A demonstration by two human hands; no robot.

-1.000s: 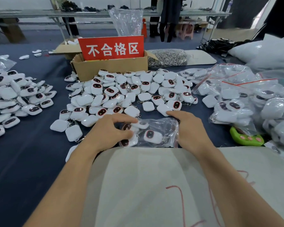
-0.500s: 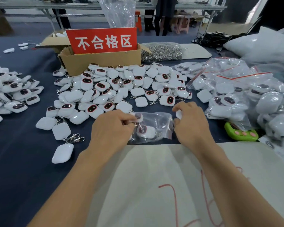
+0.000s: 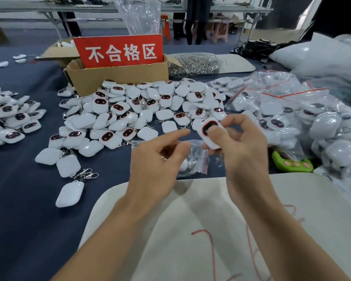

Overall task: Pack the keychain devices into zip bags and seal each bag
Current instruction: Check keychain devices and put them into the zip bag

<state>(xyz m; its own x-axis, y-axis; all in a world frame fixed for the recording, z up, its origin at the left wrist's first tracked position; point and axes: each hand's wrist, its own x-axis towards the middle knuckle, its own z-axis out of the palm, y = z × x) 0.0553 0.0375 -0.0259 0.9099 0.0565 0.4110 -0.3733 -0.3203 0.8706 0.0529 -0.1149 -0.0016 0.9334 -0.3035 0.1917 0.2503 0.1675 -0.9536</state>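
My right hand [image 3: 243,151] pinches one white keychain device [image 3: 209,128], thumb pressed on its dark, red-rimmed face, lifted just above the table. A small clear zip bag [image 3: 198,159] with a device and clasp inside lies below it, at the far edge of a white mat [image 3: 211,220]. My left hand [image 3: 156,165] covers the bag's left part with curled fingers gripping it and the index finger stretched toward the held device. A big loose pile of the same devices [image 3: 146,110] lies just beyond both hands.
A cardboard box [image 3: 118,78] with a red sign [image 3: 120,51] stands behind the pile, and a bag of metal clasps [image 3: 193,64] lies to its right. Filled zip bags [image 3: 292,110] heap up on the right, near a green gadget [image 3: 290,164]. Another device pile [image 3: 10,114] sits far left.
My right hand left the bag's right edge, took a device from the pile and lifted it. The left hand stayed on the bag and raised its index finger.
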